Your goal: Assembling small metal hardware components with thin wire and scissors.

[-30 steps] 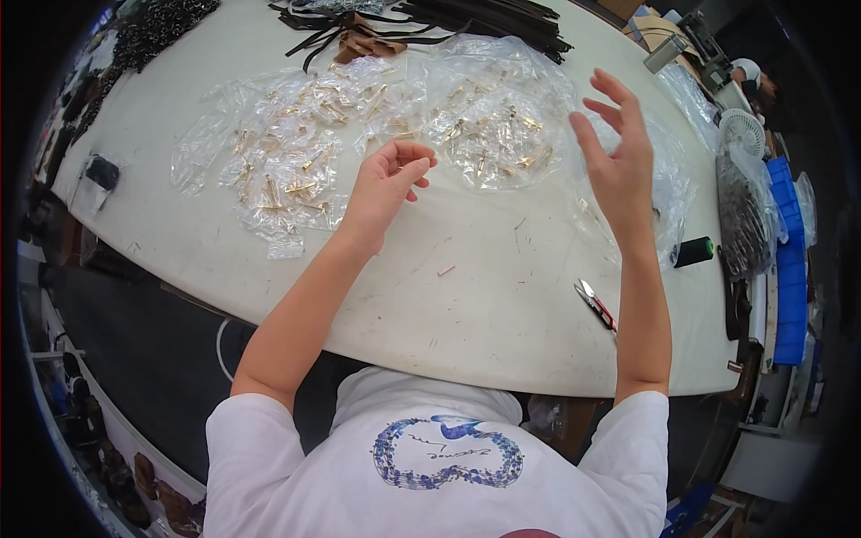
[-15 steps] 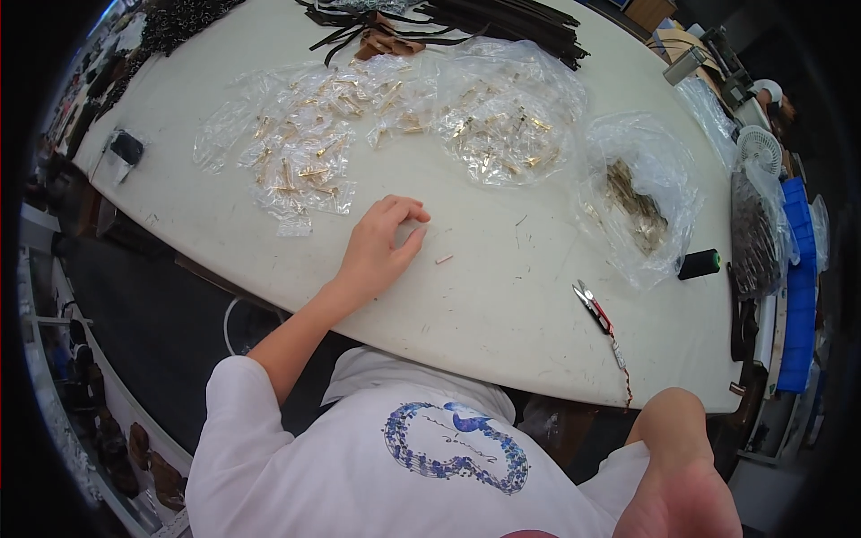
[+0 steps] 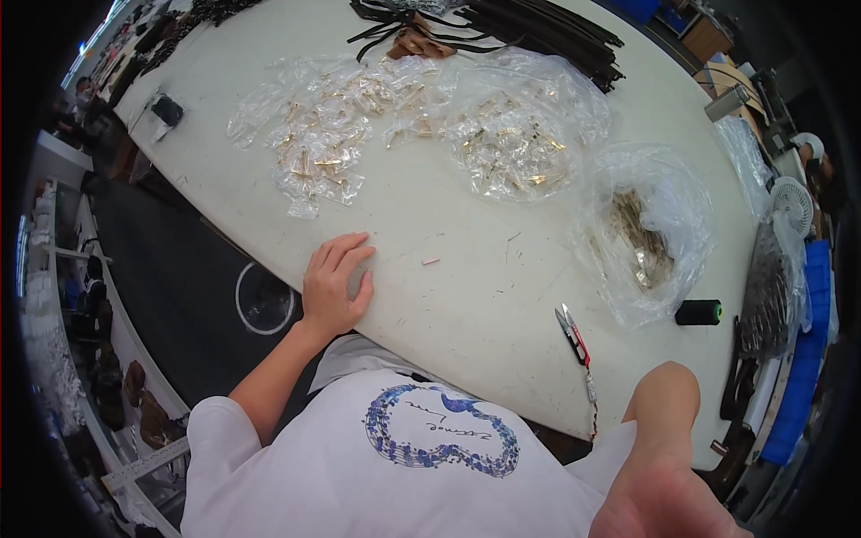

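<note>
My left hand (image 3: 334, 289) lies flat on the white table (image 3: 466, 305) near its front edge, fingers slightly apart and holding nothing. A small pale scrap (image 3: 431, 262) sits just right of it. Of my right arm only the bent elbow (image 3: 665, 394) shows at the lower right; the hand itself is out of the picture. Clear plastic bags of small gold metal pieces (image 3: 323, 148) are spread across the far side of the table, another bag (image 3: 516, 148) lies beside them, and a third (image 3: 641, 238) sits at the right.
Red-handled thread snips (image 3: 572, 334) lie near the front edge. A black spool (image 3: 698, 312) stands to their right. Black straps (image 3: 529, 27) are piled at the far edge. A small black object (image 3: 167, 110) sits at the table's left end.
My left hand slid back from the bags to the table's front edge and flattened. My right hand left the table and rose out of view, leaving the elbow showing.
</note>
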The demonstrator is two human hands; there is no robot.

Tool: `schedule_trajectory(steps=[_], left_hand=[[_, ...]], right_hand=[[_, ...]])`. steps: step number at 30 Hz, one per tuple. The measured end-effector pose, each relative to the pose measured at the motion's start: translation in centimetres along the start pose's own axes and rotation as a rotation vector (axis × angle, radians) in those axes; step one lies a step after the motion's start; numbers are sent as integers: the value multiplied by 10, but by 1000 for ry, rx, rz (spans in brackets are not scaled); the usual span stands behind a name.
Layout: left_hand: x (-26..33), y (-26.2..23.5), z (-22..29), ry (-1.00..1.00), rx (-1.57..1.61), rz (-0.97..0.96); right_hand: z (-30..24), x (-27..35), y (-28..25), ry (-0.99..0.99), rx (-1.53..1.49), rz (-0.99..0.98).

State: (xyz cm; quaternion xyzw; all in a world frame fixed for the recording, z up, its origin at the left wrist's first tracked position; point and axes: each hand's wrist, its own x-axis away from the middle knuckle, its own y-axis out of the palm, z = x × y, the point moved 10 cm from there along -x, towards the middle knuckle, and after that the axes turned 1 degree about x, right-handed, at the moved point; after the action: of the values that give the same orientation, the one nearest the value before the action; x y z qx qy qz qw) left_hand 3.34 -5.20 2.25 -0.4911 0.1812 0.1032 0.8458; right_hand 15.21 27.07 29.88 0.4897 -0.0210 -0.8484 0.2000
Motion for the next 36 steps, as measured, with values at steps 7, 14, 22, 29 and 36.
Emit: schedule_trajectory(steps=[7,14,22,29,36], left_hand=[[1,-7,-8,-76,-51,44],[9,-12,-21,-195,-118,90],[-12,-4,-29,36,-107,-134],[-15,-10,-58,11,71,-163],[-19,-13,-64,7,169,-130]], right_hand=[[11,22,-26,-103,32,117],[32,0,9,-93,178,-36],[31,14,73,-160,273,-253],[46,28,154,-280,407,-330],[26,67,161,-108,344,-389]])
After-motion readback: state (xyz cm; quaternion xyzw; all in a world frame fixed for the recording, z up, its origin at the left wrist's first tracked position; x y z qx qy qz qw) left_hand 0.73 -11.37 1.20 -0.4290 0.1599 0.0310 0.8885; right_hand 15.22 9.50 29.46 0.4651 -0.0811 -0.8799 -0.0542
